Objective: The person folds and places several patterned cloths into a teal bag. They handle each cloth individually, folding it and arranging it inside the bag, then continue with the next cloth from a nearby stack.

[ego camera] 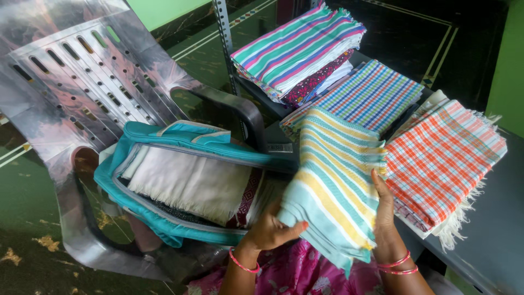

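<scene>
Head view: our left hand (268,229) and right hand (383,207) clasp folded yellow-teal striped towel (333,186) by side edges; soft, light, floppy, we judge.

Striped towel (333,191): matt woven cloth, soft. Chair (82,82) left of it: glossy moulded plastic. Bag (180,136) on chair: smooth teal fabric.
</scene>
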